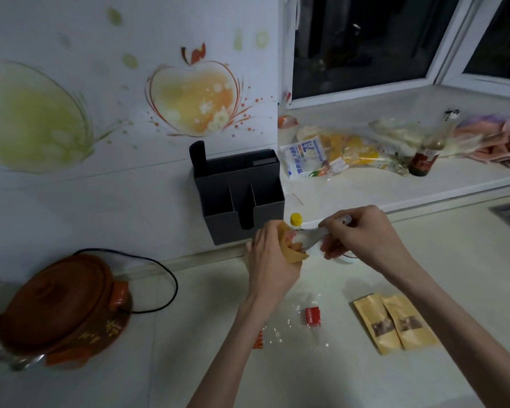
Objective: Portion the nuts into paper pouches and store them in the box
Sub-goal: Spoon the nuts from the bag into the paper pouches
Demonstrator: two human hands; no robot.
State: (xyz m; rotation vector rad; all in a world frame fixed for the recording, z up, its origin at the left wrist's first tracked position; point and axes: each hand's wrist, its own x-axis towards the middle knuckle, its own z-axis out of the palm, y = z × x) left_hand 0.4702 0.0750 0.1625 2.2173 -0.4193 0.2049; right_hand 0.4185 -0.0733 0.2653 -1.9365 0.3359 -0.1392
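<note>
Pouch (292, 248) (contents unseen) held in left hand (270, 260); box (242, 198) behind.

The room is dim and the window (365, 45) is dark, soft shadows lie on the counter (336, 378) far below it, things beside the window look blurry, and straight lines bend near the edges.
</note>
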